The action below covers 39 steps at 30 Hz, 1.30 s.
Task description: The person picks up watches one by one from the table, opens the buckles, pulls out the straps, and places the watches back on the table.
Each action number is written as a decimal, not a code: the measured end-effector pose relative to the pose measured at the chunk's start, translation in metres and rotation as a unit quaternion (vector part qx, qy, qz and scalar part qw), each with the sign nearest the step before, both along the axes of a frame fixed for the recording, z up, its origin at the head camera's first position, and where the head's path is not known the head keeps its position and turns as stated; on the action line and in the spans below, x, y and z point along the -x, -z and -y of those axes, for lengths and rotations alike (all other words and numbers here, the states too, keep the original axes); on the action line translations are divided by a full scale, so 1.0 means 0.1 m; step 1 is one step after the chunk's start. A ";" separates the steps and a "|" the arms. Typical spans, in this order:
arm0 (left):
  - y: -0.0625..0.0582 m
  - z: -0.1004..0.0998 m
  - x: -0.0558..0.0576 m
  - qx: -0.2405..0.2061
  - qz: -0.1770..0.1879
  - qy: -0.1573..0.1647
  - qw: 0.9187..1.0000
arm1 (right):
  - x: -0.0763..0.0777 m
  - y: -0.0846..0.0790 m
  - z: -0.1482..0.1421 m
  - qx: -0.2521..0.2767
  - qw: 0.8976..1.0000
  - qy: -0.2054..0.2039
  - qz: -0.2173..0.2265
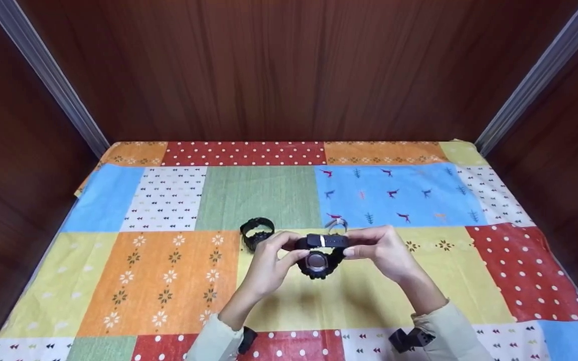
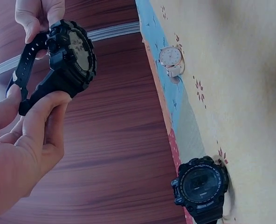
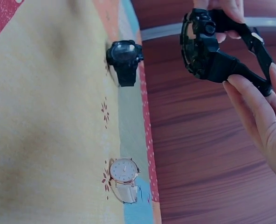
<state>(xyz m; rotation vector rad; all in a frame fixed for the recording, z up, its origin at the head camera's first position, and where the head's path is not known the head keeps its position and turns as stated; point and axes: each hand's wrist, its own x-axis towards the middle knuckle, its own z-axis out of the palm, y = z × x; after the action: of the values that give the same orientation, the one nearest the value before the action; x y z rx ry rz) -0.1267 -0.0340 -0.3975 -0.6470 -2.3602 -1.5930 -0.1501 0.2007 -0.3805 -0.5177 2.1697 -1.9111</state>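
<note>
Both hands hold a black digital wristwatch (image 1: 317, 261) up above the cloth, its strap buckled into a loop. My left hand (image 1: 269, 265) pinches the strap on the left side between thumb and fingers. On the right side, my right hand (image 1: 387, 253) pinches the strap the same way. The round case faces down toward me in the head view, with the buckle side of the strap above it. In the left wrist view, the held watch (image 2: 72, 56) shows its thick, ridged case and the holes in its strap.
A second black watch (image 1: 258, 233) stands on the cloth behind the left hand. A light-strapped watch with a white dial (image 3: 124, 170) sits farther right, partly hidden in the head view. Patchwork cloth (image 1: 168, 281) covers the table, and brown wood-grain panels (image 1: 289, 70) enclose it.
</note>
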 end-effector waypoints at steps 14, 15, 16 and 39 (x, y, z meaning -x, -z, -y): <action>0.05 0.02 0.00 -0.001 0.015 -0.005 1.000 | -0.02 0.05 0.00 0.055 0.998 0.002 0.034; 0.05 0.01 0.00 -0.003 0.017 -0.005 1.000 | -0.02 0.05 0.00 0.056 0.998 0.003 0.034; 0.06 0.01 0.00 -0.004 0.017 -0.005 1.000 | -0.02 0.05 0.00 0.056 0.998 0.003 0.035; 0.04 0.04 0.03 0.052 0.037 -0.016 0.998 | -0.02 0.07 0.02 -0.033 0.999 0.041 0.013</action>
<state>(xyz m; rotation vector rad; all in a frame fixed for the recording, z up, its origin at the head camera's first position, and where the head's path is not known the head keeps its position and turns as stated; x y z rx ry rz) -0.1296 -0.0378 -0.4012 -0.5772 -2.5083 -1.5127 -0.1478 0.1990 -0.3872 -0.3946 2.2610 -1.8694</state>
